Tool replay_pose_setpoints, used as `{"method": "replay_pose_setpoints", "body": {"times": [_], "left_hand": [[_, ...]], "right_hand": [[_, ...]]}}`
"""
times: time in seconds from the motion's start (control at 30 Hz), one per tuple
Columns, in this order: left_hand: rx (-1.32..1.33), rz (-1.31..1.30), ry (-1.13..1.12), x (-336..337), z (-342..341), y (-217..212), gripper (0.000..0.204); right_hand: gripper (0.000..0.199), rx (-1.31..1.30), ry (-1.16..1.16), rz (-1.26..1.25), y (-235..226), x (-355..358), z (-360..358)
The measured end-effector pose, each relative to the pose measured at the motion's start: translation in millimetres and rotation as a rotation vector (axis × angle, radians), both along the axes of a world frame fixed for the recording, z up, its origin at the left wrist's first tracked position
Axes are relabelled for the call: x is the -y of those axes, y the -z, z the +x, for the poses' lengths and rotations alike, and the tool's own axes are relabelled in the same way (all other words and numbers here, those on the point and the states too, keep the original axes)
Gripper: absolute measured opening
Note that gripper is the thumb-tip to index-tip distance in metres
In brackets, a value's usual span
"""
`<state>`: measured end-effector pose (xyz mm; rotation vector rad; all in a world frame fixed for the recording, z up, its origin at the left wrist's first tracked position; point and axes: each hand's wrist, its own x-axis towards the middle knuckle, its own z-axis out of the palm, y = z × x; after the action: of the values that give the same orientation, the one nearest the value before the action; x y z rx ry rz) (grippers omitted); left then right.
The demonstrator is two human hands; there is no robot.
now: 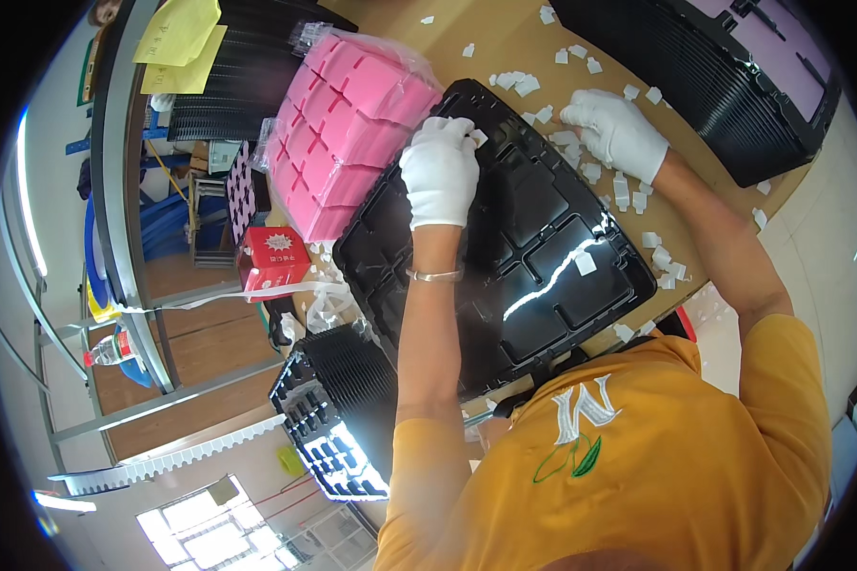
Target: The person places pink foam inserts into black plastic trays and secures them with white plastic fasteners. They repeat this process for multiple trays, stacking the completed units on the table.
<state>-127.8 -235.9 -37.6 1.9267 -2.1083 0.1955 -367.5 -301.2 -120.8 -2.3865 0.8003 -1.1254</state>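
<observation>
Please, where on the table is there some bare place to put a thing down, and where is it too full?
Bare wood shows on the table between the pink foam stack and the black tray stack at the far side. It is crowded around the right hand, where small white pieces lie scattered. The black compartment tray under the left hand fills the middle.

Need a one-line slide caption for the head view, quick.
White-gloved left hand places a small white piece on a black tray; right hand reaches into scattered white pieces.
</observation>
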Motion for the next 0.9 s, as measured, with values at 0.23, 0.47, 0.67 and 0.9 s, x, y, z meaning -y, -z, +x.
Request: {"method": "replay_pose_setpoints", "body": {"times": [0.23, 0.47, 0.67, 0.9], "left_hand": [[-0.159, 0.119, -0.099, 10, -2, -11, 0.015], [-0.070, 0.204, -0.140, 15, -9, -17, 0.014], [0.203, -0.072, -0.055, 5, -16, -4, 0.008], [0.187, -0.373, -0.045, -22, -21, 7, 0.010]], "right_hand": [[0.022, 0.010, 0.013, -0.013, -2, -2, -2], [0.021, 0.019, 0.008, -0.011, 1, -2, -2], [0.019, -0.052, 0.028, 0.029, -5, -2, -3], [0.017, -0.023, 0.005, -0.009, 0, -2, -1]]}}
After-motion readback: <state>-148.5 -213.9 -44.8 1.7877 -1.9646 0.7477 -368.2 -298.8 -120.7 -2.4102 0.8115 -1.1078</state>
